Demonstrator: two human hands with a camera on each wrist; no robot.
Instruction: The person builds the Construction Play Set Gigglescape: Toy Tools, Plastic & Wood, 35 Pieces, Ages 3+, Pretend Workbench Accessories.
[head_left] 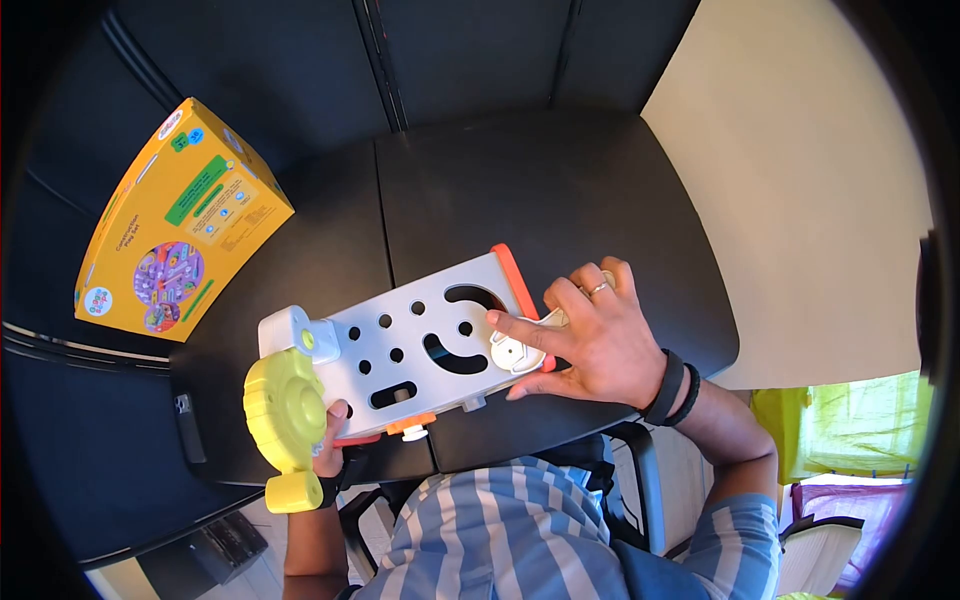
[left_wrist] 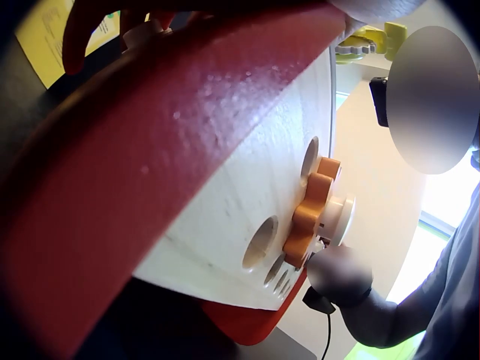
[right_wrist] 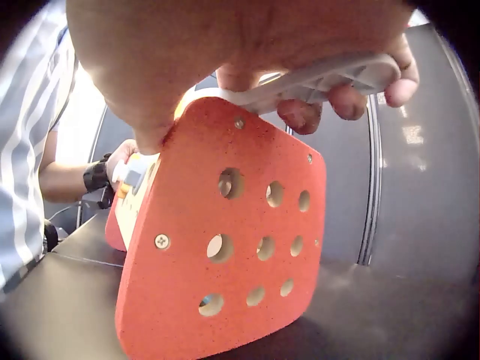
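1. at far left, a yellow box stands on the dark table, well apart from the work; its small print is hard to read.
2. a yellow piece juts past the near table edge at the left end of the toy bench; its weight could tip that end. its fastening is hidden.
3. the left hand grips the bench's near left corner, thumb uppermost; were this hold to slacken, the bench could swivel. most fingers are hidden or dark.
4. the bench lies aslant at centre, close to the near edge; a pull toward the person could drag it over. its underside is not shown.
5. an orange gear with a white knob projects from the near side and could catch on clothing.
6. a white wrench lies over the bench top beside the red end panel; uneven pressure could make it slip. whether it seats on a bolt cannot be told.
7. the right hand curls round the wrench's handle, index finger along the head; a slip could knock the thumb on the panel.
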